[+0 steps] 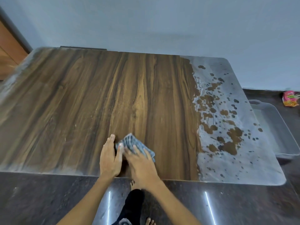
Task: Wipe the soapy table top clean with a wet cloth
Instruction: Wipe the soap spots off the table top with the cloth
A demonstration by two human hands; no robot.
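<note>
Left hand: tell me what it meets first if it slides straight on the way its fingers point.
The left hand points up the table top toward the wall. The grey cloth lies just to its right, off that line. Ahead is only bare wiped wood, so the way looks free to the far edge.

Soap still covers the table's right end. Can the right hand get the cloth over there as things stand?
Probably yes: the right hand already rests on the cloth, and bare wood lies between it and the soapy patch.
</note>
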